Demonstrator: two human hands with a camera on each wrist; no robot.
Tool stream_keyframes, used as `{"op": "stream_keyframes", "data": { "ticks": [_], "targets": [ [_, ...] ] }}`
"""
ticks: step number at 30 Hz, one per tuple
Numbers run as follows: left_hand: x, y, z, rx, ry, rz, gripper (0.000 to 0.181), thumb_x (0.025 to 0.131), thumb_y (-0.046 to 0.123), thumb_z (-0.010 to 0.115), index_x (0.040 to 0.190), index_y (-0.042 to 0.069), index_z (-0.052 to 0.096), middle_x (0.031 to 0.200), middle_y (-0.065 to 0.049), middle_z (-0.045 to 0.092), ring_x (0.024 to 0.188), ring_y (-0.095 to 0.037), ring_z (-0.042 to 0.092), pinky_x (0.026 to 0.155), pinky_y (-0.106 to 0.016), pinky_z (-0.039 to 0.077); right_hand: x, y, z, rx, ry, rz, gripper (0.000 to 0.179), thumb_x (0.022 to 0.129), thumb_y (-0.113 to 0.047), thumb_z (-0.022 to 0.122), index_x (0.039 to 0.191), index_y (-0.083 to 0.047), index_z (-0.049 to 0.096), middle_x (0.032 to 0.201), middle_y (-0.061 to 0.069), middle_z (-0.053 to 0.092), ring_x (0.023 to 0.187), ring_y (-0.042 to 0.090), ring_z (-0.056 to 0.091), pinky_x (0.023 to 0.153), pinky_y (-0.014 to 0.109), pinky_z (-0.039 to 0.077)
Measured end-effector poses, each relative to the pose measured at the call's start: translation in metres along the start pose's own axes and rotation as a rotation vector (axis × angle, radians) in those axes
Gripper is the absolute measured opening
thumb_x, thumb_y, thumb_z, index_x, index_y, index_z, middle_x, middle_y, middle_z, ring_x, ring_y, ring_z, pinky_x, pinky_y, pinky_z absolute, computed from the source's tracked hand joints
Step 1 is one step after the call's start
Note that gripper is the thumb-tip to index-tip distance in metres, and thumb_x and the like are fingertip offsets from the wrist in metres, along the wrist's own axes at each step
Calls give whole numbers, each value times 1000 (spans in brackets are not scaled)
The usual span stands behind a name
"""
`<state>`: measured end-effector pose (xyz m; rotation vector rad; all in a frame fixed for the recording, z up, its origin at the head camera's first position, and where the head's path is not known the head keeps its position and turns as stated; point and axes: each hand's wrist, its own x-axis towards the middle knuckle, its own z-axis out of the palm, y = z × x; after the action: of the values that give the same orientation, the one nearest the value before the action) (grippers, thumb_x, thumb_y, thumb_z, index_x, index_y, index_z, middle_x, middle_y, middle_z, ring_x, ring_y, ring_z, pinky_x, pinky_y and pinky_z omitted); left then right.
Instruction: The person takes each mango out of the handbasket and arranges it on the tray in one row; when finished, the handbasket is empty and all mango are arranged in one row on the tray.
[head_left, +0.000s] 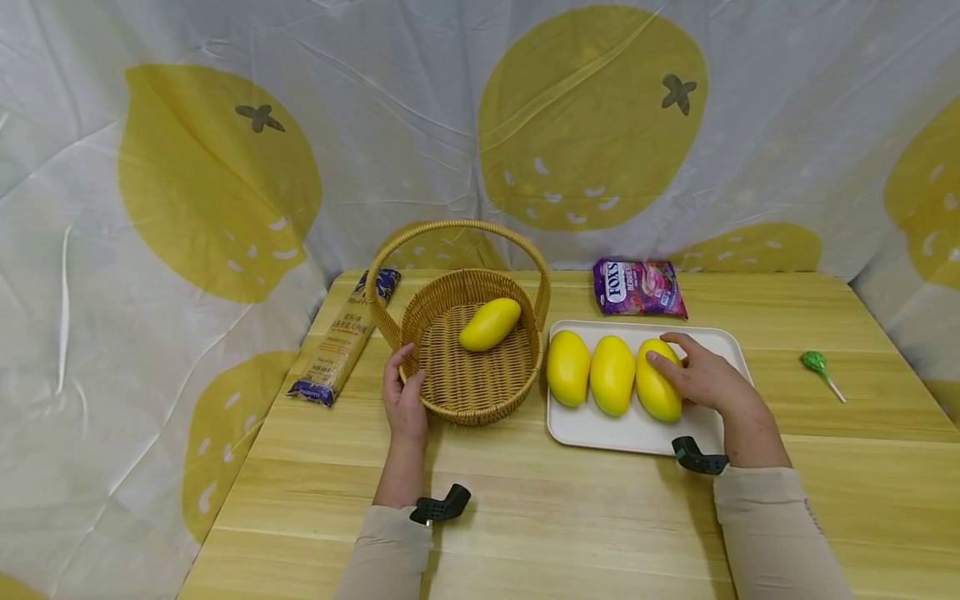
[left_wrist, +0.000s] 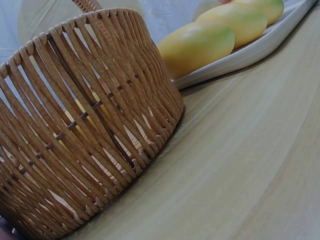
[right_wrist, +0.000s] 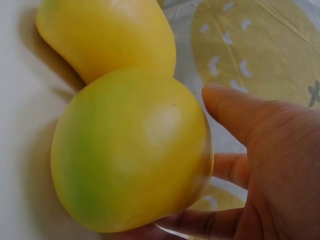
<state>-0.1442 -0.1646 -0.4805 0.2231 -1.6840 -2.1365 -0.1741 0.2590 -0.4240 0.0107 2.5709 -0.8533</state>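
A wicker basket (head_left: pixel 480 408) with a tall arched handle stands on the table, and one yellow mango (head_left: pixel 491 325) lies inside it. At its left side my left hand (head_left: pixel 407 404) holds the rim, thumb and forefinger at the edge. Three mangoes sit in a row on a white tray (head_left: pixel 600 437): a left mango (head_left: pixel 567 368), a middle mango (head_left: pixel 612 376) and a right mango (head_left: pixel 658 387). My right hand (head_left: pixel 708 379) grips the right mango, its thumb on top and fingers round the far side. The right wrist view shows this mango (right_wrist: pixel 130 155) with green shading.
Left of the basket lies a long pasta packet (head_left: pixel 341 342). A purple candy bag (head_left: pixel 640 287) is behind the tray. To the right rests a green lollipop (head_left: pixel 817 365) with a white stick. A lemon-print curtain (head_left: pixel 405 125) hangs along the table's back edge.
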Motion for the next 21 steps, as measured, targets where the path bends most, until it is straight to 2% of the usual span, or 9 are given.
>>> {"op": "stream_keyframes", "data": {
  "ticks": [5,12,18,21],
  "targets": [
    [0,0,0,9,-1,-10,45,92,-3,48,136,-3,52,158,-15,39,149,-20,29,119,-40,26,-2,-1,-1,24,-9,4,84,101,-64,42,161,-9,20,137,40,49,96,33,67,79,39,60],
    [-1,0,-1,11,-4,-14,45,92,-4,47,136,-3,52,160,-15,37,152,-21,25,122,-42,22,-6,-2,-5,-34,1,-11,83,102,-64,39,161,-10,20,136,39,52,92,31,67,86,52,53],
    [-1,0,-1,12,-9,-14,43,92,-3,47,135,0,54,161,-15,36,152,-20,23,122,-43,21,-6,-1,-7,-44,7,-19,82,102,-63,40,161,-9,21,135,37,52,91,31,65,85,50,52],
    [-1,0,-1,4,-9,-11,43,92,-3,48,135,-1,54,161,-15,36,152,-20,24,122,-43,21,-6,-1,-8,-54,35,-23,83,102,-63,40,160,-8,22,137,36,52,99,38,64,88,55,52]
  ]
}}
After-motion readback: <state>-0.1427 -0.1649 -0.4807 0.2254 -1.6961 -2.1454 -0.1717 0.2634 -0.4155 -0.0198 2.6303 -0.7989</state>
